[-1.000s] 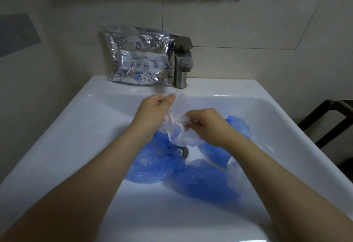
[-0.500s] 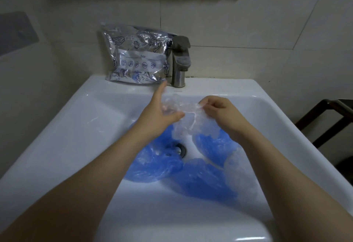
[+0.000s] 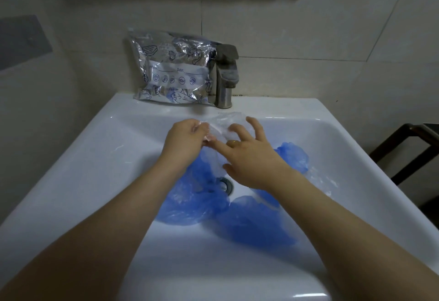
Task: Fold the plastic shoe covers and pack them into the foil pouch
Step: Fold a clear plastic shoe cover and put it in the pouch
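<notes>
- Hands first: my left hand (image 3: 187, 139) is curled around one end of a clear shoe cover (image 3: 228, 122), pinching it, while my right hand (image 3: 249, 158) is spread with fingers splayed and laid over the same film, pressing rather than gripping as far as I can tell.
- White sink (image 3: 78, 158): both hands work above the far part of the basin, so the fold is being made in the air, not flat on a surface.
- Blue shoe covers (image 3: 197, 205): several lie loose and crumpled in the bottom of the basin around the drain (image 3: 224, 185), unfolded; I judge most of the job is still to come.
- Foil pouch (image 3: 173, 72): it stands on the back ledge of the sink, leaning on the wall just beside the tap (image 3: 225, 75); something blue shows near its bottom, though I cannot tell what.
- Step in hand, as I read it: folding the clear cover down.
- Next move calls for flattening the film, doubling it over small, then reaching for the pouch mouth, whose opening I cannot see.
</notes>
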`<move>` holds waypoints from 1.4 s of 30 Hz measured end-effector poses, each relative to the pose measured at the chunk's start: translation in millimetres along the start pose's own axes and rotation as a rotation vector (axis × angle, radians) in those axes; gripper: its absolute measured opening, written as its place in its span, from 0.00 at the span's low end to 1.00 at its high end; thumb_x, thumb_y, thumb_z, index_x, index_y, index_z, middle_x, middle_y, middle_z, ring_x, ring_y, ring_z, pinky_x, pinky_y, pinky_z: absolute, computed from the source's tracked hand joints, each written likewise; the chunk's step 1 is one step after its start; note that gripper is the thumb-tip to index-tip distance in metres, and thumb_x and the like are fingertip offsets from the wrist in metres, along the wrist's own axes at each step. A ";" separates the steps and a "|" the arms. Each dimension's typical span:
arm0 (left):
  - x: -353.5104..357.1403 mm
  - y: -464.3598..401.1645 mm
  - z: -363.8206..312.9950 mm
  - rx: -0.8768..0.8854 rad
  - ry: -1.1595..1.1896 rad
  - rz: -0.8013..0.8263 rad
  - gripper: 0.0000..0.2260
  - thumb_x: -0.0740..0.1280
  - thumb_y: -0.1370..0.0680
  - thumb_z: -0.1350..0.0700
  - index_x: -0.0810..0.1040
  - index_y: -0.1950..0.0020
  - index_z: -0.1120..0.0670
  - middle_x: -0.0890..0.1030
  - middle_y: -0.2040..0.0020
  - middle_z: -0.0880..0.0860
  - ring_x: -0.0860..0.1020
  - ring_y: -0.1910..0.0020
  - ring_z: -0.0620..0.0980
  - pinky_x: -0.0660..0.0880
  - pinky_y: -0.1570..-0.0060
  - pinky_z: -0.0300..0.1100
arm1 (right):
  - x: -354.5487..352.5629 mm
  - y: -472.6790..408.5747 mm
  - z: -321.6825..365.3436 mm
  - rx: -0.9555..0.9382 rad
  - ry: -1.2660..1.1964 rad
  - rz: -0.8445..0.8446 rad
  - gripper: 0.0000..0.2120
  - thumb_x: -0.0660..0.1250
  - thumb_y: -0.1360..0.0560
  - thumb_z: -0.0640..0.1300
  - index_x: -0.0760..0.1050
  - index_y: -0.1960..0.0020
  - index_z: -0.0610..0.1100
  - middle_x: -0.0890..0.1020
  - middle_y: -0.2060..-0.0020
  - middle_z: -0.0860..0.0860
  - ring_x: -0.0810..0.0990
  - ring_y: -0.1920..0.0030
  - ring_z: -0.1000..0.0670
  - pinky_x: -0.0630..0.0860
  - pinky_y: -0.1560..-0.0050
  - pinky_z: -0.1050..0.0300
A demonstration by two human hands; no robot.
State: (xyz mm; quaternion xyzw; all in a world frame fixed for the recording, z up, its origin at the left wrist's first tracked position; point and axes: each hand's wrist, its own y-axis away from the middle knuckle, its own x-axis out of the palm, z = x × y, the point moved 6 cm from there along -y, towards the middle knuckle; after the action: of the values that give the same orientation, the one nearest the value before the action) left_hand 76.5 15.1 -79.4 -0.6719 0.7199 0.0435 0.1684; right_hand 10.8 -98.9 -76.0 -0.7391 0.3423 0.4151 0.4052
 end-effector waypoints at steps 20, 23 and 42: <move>-22.1 0.0 -18.3 0.340 -0.095 0.053 0.10 0.72 0.29 0.58 0.78 0.70 0.60 0.78 0.54 0.40 0.76 0.57 0.38 0.68 0.58 0.30 | -14.3 17.9 -79.2 0.347 -0.407 -0.231 0.09 0.65 0.26 0.36 0.83 0.53 0.45 0.76 0.41 0.43 0.72 0.42 0.37 0.69 0.48 0.51; -6.9 7.7 -18.3 0.318 -0.076 0.168 0.23 0.74 0.29 0.57 0.62 0.75 0.51 0.61 0.76 0.43 0.60 0.75 0.40 0.58 0.72 0.35 | -8.8 19.9 -82.7 0.410 -0.409 -0.124 0.12 0.62 0.25 0.38 0.81 0.47 0.43 0.79 0.48 0.44 0.76 0.48 0.40 0.71 0.49 0.51; -7.5 -6.2 3.8 -0.117 0.493 0.071 0.10 0.61 0.24 0.66 0.79 0.54 0.55 0.82 0.62 0.48 0.80 0.62 0.45 0.76 0.61 0.38 | -11.9 20.4 -87.3 0.658 -0.897 -0.244 0.05 0.64 0.23 0.42 0.77 0.49 0.43 0.76 0.60 0.52 0.73 0.58 0.53 0.66 0.61 0.62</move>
State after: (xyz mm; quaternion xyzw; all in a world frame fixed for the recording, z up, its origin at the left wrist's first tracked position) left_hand 83.7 22.7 -79.7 -0.6451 0.7587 -0.0740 -0.0530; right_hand 18.0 -182.8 -43.3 -0.3596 0.1599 0.5101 0.7649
